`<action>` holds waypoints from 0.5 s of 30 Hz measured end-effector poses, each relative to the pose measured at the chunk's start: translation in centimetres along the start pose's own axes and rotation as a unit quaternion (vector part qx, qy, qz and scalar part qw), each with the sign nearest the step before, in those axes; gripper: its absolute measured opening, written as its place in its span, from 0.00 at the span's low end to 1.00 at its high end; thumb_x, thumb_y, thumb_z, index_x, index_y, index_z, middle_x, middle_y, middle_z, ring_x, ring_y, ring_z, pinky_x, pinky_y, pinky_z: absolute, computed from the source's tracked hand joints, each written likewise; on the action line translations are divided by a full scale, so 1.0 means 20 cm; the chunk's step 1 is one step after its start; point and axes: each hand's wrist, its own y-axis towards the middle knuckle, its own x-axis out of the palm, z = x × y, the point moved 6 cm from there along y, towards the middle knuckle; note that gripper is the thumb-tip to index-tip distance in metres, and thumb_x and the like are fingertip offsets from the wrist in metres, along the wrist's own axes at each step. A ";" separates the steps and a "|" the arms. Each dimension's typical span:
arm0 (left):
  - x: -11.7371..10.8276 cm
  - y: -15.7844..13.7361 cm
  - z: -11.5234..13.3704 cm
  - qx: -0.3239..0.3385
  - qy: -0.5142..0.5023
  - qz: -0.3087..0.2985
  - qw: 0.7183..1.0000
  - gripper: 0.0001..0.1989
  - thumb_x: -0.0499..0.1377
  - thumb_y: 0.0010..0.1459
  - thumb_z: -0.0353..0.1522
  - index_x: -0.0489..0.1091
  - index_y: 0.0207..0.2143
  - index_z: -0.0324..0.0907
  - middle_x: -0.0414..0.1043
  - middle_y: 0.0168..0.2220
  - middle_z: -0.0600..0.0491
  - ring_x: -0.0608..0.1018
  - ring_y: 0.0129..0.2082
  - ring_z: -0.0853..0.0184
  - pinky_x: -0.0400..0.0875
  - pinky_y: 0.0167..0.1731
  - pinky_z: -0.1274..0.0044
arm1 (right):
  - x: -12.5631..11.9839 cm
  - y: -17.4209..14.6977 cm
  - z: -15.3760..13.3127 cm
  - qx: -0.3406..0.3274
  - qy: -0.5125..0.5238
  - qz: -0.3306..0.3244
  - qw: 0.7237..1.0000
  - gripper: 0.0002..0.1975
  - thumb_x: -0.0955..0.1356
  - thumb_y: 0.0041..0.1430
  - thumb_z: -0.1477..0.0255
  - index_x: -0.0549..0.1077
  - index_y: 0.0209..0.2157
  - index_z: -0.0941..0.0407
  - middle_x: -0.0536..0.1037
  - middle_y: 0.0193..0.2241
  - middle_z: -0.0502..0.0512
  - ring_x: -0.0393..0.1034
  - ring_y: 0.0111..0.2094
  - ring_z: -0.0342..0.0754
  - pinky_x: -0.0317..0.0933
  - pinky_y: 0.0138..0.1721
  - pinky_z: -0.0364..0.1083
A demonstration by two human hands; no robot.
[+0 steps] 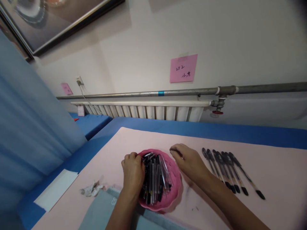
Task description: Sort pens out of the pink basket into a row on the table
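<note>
A pink scalloped bowl (176, 191) holds a heap of clear and black pen parts (154, 180). Against its left rim is my left hand (132, 171), fingers curled and thumb side over the pen parts. What those fingers grip, if anything, is hidden. My right hand (188, 159) hovers by the bowl's upper right rim with thumb and forefinger drawn together. Whatever may be in that pinch is too small to make out. To the right, several black-capped pens (225, 169) lie side by side in a slanted row.
Pink paper (115, 153) covers the blue table (148, 124). Crumpled tissue (92, 189) and a white sheet (56, 188) lie at left. Grey-blue cloth (98, 212) is at the near edge. A radiator (144, 111) and pipe run along the wall; a blue curtain (35, 111) hangs left.
</note>
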 end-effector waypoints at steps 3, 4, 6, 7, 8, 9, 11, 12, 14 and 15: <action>-0.01 0.00 -0.01 -0.002 -0.015 0.013 1.000 0.10 0.52 0.55 0.31 0.73 0.34 0.42 0.71 0.40 0.48 0.68 0.42 0.59 0.59 0.40 0.69 | 0.05 0.00 -0.03 -0.013 -0.051 -0.058 0.997 0.11 0.59 0.56 0.75 0.72 0.29 0.55 0.73 0.30 0.53 0.66 0.33 0.47 0.57 0.35 0.45; -0.03 0.00 -0.02 -0.006 -0.027 0.024 0.999 0.10 0.51 0.56 0.31 0.73 0.34 0.42 0.71 0.39 0.48 0.69 0.41 0.60 0.60 0.41 0.70 | 0.08 -0.01 -0.03 -0.017 -0.071 -0.075 0.994 0.11 0.59 0.56 0.75 0.72 0.29 0.55 0.73 0.31 0.54 0.66 0.34 0.47 0.57 0.36 0.45; -0.06 -0.01 -0.05 -0.019 -0.051 0.044 0.998 0.10 0.51 0.56 0.31 0.72 0.34 0.41 0.71 0.37 0.48 0.69 0.40 0.62 0.60 0.40 0.71 | 0.12 -0.02 -0.04 -0.022 -0.110 -0.101 0.989 0.10 0.61 0.54 0.75 0.74 0.29 0.56 0.74 0.36 0.57 0.64 0.39 0.50 0.55 0.40 0.47; -0.07 -0.01 -0.05 -0.023 -0.061 0.046 0.997 0.10 0.50 0.56 0.31 0.72 0.34 0.41 0.71 0.36 0.48 0.70 0.39 0.62 0.60 0.40 0.72 | 0.13 -0.03 -0.05 -0.023 -0.127 -0.110 0.985 0.09 0.62 0.53 0.74 0.75 0.29 0.56 0.73 0.40 0.58 0.63 0.42 0.52 0.54 0.42 0.49; -0.08 -0.02 -0.05 -0.024 -0.070 0.038 0.997 0.10 0.50 0.57 0.31 0.71 0.34 0.41 0.71 0.35 0.49 0.70 0.38 0.63 0.61 0.38 0.73 | 0.15 -0.04 -0.05 -0.024 -0.142 -0.116 0.983 0.08 0.63 0.53 0.73 0.75 0.29 0.56 0.72 0.44 0.59 0.61 0.45 0.54 0.53 0.43 0.50; -0.08 -0.02 -0.05 -0.025 -0.079 0.025 0.996 0.10 0.50 0.57 0.30 0.71 0.33 0.41 0.72 0.34 0.50 0.71 0.37 0.64 0.61 0.37 0.73 | 0.17 -0.06 -0.05 -0.023 -0.156 -0.119 0.980 0.08 0.64 0.52 0.71 0.75 0.29 0.56 0.70 0.47 0.60 0.59 0.47 0.56 0.52 0.44 0.51; -0.08 -0.04 -0.02 -0.017 -0.091 -0.011 0.996 0.10 0.50 0.56 0.30 0.70 0.33 0.42 0.72 0.32 0.51 0.72 0.34 0.65 0.61 0.34 0.75 | 0.19 -0.08 -0.05 -0.013 -0.182 -0.127 0.975 0.09 0.65 0.52 0.68 0.75 0.30 0.56 0.68 0.50 0.60 0.57 0.48 0.58 0.51 0.44 0.51; -0.07 -0.05 -0.01 -0.007 -0.091 -0.027 0.995 0.09 0.50 0.56 0.31 0.70 0.33 0.42 0.73 0.32 0.52 0.72 0.34 0.66 0.61 0.34 0.75 | 0.20 -0.08 -0.05 -0.004 -0.189 -0.132 0.973 0.09 0.65 0.52 0.68 0.75 0.30 0.57 0.68 0.50 0.60 0.57 0.48 0.58 0.51 0.43 0.51; -0.07 -0.07 0.03 0.018 -0.078 -0.049 0.996 0.08 0.52 0.55 0.32 0.70 0.31 0.43 0.73 0.33 0.52 0.72 0.35 0.65 0.61 0.35 0.75 | 0.22 -0.09 -0.04 0.016 -0.196 -0.146 0.970 0.10 0.64 0.52 0.68 0.75 0.29 0.57 0.70 0.47 0.61 0.58 0.46 0.57 0.52 0.42 0.51; -0.06 -0.08 0.04 0.029 -0.064 -0.059 0.996 0.08 0.52 0.55 0.32 0.71 0.31 0.43 0.73 0.33 0.52 0.72 0.35 0.65 0.61 0.36 0.75 | 0.22 -0.09 -0.04 0.026 -0.196 -0.154 0.968 0.10 0.63 0.52 0.68 0.75 0.28 0.58 0.70 0.46 0.62 0.59 0.45 0.57 0.52 0.42 0.51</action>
